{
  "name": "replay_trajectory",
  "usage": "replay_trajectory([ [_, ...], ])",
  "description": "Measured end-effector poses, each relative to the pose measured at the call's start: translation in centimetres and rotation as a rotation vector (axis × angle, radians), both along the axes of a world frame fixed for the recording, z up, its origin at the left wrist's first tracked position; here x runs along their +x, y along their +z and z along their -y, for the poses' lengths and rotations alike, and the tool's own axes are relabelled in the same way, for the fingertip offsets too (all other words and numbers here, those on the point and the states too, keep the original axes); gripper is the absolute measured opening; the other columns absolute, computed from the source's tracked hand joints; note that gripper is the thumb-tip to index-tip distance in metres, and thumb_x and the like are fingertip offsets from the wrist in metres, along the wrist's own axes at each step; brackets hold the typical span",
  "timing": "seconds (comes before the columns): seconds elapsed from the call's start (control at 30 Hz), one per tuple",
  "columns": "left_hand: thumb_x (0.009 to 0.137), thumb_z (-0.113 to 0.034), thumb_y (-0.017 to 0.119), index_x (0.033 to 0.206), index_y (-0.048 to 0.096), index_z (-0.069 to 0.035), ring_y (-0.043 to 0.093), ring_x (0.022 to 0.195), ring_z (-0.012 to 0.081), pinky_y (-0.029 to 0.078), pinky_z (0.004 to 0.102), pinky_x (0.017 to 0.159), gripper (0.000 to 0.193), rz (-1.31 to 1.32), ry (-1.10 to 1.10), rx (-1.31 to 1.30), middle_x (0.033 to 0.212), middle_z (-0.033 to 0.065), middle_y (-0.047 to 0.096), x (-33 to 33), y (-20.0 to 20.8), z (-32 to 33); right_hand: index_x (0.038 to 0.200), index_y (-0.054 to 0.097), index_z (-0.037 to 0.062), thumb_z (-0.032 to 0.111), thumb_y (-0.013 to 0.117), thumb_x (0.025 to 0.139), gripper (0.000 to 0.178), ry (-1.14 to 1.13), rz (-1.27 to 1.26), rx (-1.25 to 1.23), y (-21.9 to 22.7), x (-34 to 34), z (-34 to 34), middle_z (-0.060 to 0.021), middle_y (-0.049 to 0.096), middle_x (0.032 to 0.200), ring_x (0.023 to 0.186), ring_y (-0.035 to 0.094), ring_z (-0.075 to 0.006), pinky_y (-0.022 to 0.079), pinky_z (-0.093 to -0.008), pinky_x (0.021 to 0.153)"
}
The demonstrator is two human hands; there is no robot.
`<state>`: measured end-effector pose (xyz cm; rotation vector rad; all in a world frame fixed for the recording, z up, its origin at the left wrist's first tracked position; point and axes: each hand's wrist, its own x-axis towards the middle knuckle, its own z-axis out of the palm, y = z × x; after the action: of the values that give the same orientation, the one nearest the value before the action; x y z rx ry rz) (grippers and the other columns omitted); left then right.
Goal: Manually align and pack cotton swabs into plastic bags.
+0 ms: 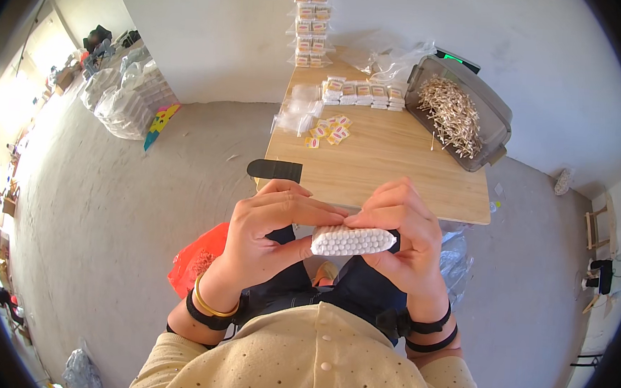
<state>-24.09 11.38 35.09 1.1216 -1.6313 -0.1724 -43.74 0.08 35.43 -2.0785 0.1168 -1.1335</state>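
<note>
Between my two hands is a flat pack of cotton swabs [352, 242], its rows of white round tips facing me. My left hand [273, 227] grips its left end, thumb below and fingers along the top. On the right end, my right hand [402, 224] pinches it the same way, and the fingertips of both hands meet at the upper edge. The pack is held above my lap, just in front of the table's near edge. Whether a clear bag wraps the swabs is hard to make out.
On the wooden table [369, 173] lie small printed cards [332, 130], clear bags [300, 111] and a row of filled packs [363, 94]. A grey bin [496, 127] of loose swabs stands at the right. Packs [311, 27] are stacked at the back. A red bag [200, 258] lies at my left.
</note>
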Motion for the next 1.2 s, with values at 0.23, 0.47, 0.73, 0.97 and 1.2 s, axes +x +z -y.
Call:
replay_trajectory([
  [0.23,0.075,-0.016,0.09,0.1,0.076,-0.005,0.074,0.092,0.0205,0.052,0.0351,0.086,0.03,0.023,0.021,0.082,0.101,0.0087,0.079,0.0,0.2,-0.1,0.103,0.078,0.0095,0.011,0.078,0.075,0.028,0.003,-0.005,0.004,-0.4,0.0,0.2,-0.0052,0.069,0.098,0.092,0.061,-0.0253,0.049,-0.0361,0.082],
  [0.47,0.075,-0.011,0.087,0.117,0.07,-0.006,0.07,0.094,0.0235,0.053,0.034,0.087,0.045,-0.065,0.013,0.035,0.108,0.0081,0.074,-0.7,0.3,0.8,0.108,0.075,0.0077,0.009,0.078,0.078,0.03,-0.021,-0.142,0.017,-1.3,0.3,1.1,-0.0072,0.067,0.097,0.091,0.06,-0.0266,0.048,-0.0357,0.082],
  [0.73,0.092,-0.011,0.079,0.128,0.059,-0.002,0.067,0.096,0.0137,0.054,0.0285,0.083,0.042,-0.815,0.019,0.258,0.105,0.0063,0.068,1.0,-6.1,4.0,0.117,0.069,0.0026,0.01,0.075,0.09,0.029,-0.041,-0.194,0.431,-5.4,3.1,2.8,-0.0043,0.066,0.101,0.097,0.061,-0.0169,0.048,-0.0328,0.085],
  [0.97,0.096,-0.013,0.075,0.135,0.053,-0.002,0.067,0.099,0.0133,0.053,0.0279,0.087,0.047,-1.009,0.04,0.464,0.107,0.0074,0.067,1.9,-10.9,6.7,0.118,0.066,0.0013,0.02,0.069,0.1,0.026,-0.028,-0.102,0.901,-11.9,4.3,6.5,-0.0027,0.068,0.109,0.099,0.062,-0.0092,0.05,-0.0259,0.087],
  [1.2,0.098,-0.017,0.073,0.134,0.051,-0.003,0.068,0.1,0.0148,0.057,0.0299,0.081,0.045,-1.094,0.077,0.734,0.111,0.0084,0.065,2.5,-16.1,10.2,0.122,0.065,0.0039,0.034,0.069,0.101,0.037,-0.041,-0.161,1.261,-15.9,7.0,8.8,-0.002,0.068,0.112,0.1,0.062,-0.0081,0.05,-0.0271,0.087],
])
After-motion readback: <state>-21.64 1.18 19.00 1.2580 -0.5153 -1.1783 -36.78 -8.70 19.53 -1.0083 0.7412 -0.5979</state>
